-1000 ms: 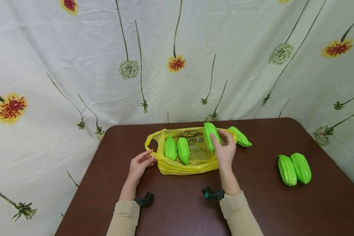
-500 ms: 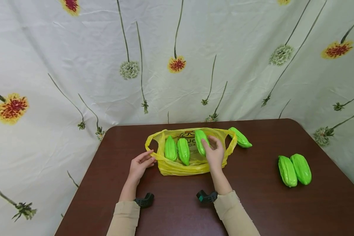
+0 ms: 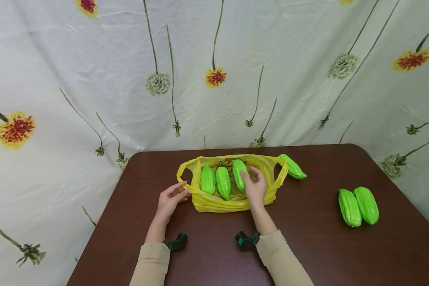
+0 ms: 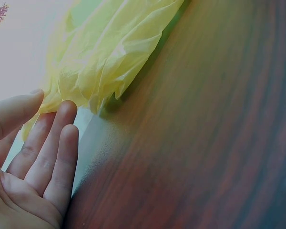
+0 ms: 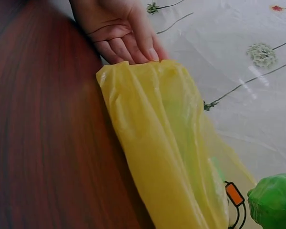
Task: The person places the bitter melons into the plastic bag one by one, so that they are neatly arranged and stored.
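In the head view my left hand (image 3: pixel 169 201) pinches the left handle of a yellow plastic bag (image 3: pixel 219 205), which lies with its mouth spread wide. The left wrist view shows thumb and fingers (image 4: pixel 62 148) at the bag's gathered edge. My right hand (image 3: pixel 256 186) grips a glossy green ridged gourd (image 3: pixel 238 174) over the bag's mouth; its lower end is partly behind the bag's front. Two similar gourds, one on the left (image 3: pixel 207 179) and one beside it (image 3: pixel 223 183), lie inside. The right wrist view shows the left hand (image 5: pixel 121 31) and a green gourd end (image 5: pixel 276 200).
One green gourd (image 3: pixel 293 167) lies just behind the bag's right handle. A side-by-side pair of gourds (image 3: pixel 359 206) rests on the dark brown table (image 3: pixel 214 254) at the right. A flower-patterned cloth (image 3: pixel 128 59) hangs behind the table.
My right hand has carried its gourd left and down, from the bag's right side to beside the two gourds inside. The left hand has stayed at the handle.
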Available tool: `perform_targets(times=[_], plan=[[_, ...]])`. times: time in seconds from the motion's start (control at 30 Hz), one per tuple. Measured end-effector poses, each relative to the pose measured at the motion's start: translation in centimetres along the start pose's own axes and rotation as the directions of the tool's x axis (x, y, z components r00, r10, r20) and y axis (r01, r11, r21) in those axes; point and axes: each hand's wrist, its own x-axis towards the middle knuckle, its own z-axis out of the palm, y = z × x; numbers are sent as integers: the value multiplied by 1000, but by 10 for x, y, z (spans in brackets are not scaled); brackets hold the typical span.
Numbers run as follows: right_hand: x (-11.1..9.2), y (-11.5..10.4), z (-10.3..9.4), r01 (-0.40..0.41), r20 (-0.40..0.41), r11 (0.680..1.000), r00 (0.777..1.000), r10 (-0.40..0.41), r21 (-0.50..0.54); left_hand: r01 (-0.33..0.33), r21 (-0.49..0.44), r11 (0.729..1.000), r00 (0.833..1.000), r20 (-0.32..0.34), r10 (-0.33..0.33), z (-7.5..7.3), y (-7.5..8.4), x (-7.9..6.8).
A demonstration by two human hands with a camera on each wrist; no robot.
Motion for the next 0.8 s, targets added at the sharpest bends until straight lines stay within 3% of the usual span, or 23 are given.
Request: perform_targets(times=[0.13,0.37,0.57,0.8], plan=[[-2,4,2,-7,2,1000,1000,7,-5,5,4,1000,1000,-1,-5,1,4,-2],[-6,11,6,62,-17,998,998,-62,-8,0,-3,1000,1000,-2,0,2,4,-3],[-5,15,8,36,9,999,999,-35,-24,-4,-15,1000,1000,3,4,0,-1,0],[-16,-5,9,40,40,999,998,-39,-32,5,-13,1000,1000,4,-5,-2,-7,4]])
